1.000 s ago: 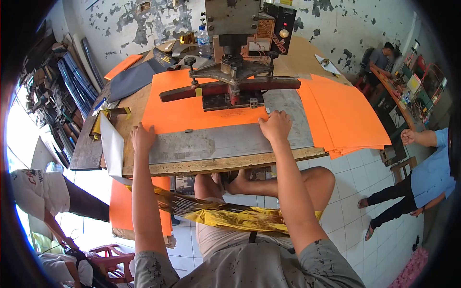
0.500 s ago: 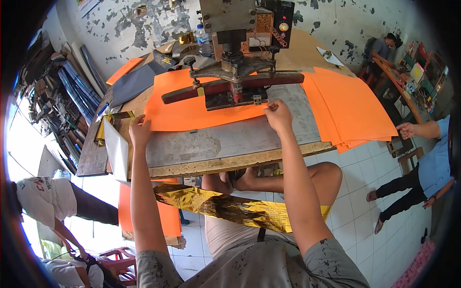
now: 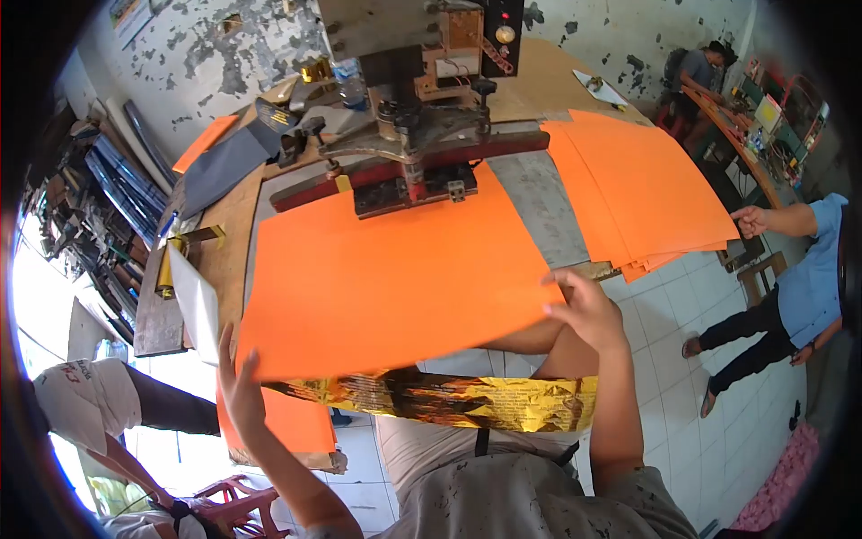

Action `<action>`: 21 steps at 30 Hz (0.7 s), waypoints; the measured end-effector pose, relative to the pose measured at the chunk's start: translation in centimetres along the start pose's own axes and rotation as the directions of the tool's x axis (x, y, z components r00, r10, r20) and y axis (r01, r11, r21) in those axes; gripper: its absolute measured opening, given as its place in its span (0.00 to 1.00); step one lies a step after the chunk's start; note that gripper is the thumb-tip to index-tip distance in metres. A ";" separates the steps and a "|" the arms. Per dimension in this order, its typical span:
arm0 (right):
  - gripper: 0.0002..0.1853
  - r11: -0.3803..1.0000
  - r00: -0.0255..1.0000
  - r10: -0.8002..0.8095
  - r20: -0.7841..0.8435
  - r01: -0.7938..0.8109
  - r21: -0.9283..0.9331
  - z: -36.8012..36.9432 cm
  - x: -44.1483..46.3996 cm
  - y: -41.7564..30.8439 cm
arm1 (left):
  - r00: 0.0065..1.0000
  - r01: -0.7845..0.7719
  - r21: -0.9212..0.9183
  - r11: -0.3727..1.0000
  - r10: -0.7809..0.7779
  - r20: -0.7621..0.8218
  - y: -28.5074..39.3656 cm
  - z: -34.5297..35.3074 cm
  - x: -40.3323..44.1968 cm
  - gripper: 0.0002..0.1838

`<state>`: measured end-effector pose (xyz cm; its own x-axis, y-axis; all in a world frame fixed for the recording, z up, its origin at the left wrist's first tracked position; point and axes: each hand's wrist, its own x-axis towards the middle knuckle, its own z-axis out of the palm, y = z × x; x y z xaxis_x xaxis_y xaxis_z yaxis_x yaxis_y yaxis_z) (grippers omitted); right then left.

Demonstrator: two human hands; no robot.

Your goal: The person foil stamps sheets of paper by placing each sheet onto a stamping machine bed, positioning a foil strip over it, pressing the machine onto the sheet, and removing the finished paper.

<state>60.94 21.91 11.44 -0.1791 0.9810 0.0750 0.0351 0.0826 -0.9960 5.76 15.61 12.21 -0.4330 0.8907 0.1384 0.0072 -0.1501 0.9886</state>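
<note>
A large orange sheet (image 3: 386, 287) slants from under the press head (image 3: 413, 193) toward my body, its near edge out past the table front. At its near left corner, my left hand (image 3: 241, 382) holds the edge between thumb and fingers. My right hand (image 3: 588, 310) grips the right edge near the corner, thumb and index finger lying over it. The press has a long dark red bar (image 3: 314, 184) and knobbed screws above the sheet. Across my lap stretches a crinkled gold foil strip (image 3: 503, 402), partly beneath the sheet's near edge.
A stack of orange sheets (image 3: 642, 189) lies right of the press. Dark folded material (image 3: 229, 175), a gold foil roll (image 3: 166, 269) and a white panel (image 3: 196, 301) are at left. A person in a blue shirt (image 3: 808, 287) stands right, one hand near the stack.
Both hands have moved toward my body, drawing the orange sheet out from under the press. Its near edge now extends over my lap. The view has shifted slightly.
</note>
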 end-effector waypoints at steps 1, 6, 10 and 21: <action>0.24 0.999 0.998 0.035 0.053 -0.036 0.001 -0.4 -1.8 -1.0 | 0.999 0.037 -0.052 0.998 -0.035 0.034 -0.3 -0.5 -2.0 0.41; 0.34 0.976 0.965 0.168 0.201 -0.192 0.106 -1.4 -6.0 -1.0 | 0.975 0.127 -0.062 0.990 -0.113 0.189 -2.3 -2.3 -7.0 0.47; 0.30 0.988 0.980 0.115 0.162 -0.129 0.080 -1.9 -5.1 0.3 | 0.954 0.124 -0.176 0.977 -0.069 0.291 -2.7 -2.9 -7.1 0.47; 0.27 0.882 0.999 -0.007 -0.049 -0.017 -0.471 -0.8 -5.2 -3.0 | 0.937 0.184 -0.135 0.974 -0.132 0.324 -3.8 -4.2 -5.6 0.44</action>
<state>62.53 16.67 14.12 -0.1312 0.9877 0.0846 0.4972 0.1393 -0.8564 4.41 9.40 7.45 -0.1143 0.9933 0.0179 -0.1948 -0.0401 0.9800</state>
